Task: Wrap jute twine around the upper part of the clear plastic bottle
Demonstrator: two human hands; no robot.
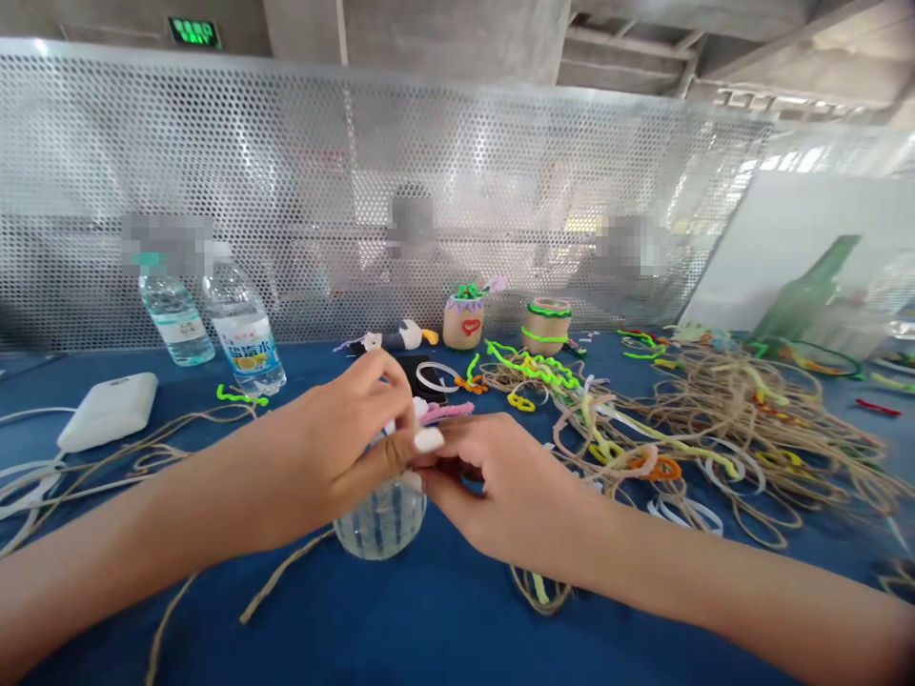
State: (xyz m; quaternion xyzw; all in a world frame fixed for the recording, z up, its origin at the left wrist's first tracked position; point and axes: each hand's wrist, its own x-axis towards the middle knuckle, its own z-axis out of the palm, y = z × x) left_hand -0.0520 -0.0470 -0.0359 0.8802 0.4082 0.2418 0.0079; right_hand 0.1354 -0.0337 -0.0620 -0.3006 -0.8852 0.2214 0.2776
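Observation:
A clear ribbed glass jar (pixel 380 522) stands on the blue table in front of me, its top hidden by my hands. My left hand (pixel 376 424) is over the jar with thumb and fingers pinched together. My right hand (pixel 478 467) meets it at the jar's right side, its fingers also closed. A small white piece (pixel 429 440) shows at the left thumb tip; I cannot tell whether it is a nail or something held. Just behind the fingers a fuzzy pink pipe cleaner (pixel 449 412) sticks out; whether it is gripped is hidden.
Two water bottles (pixel 247 333) and a white power bank (pixel 109 412) are at the left. Two twine-wrapped jars (pixel 463 324) stand at the back. Tangled jute twine (pixel 686 410) and pipe cleaners cover the right, near a green bottle (pixel 807 295). A perforated metal screen (pixel 286 191) rises behind.

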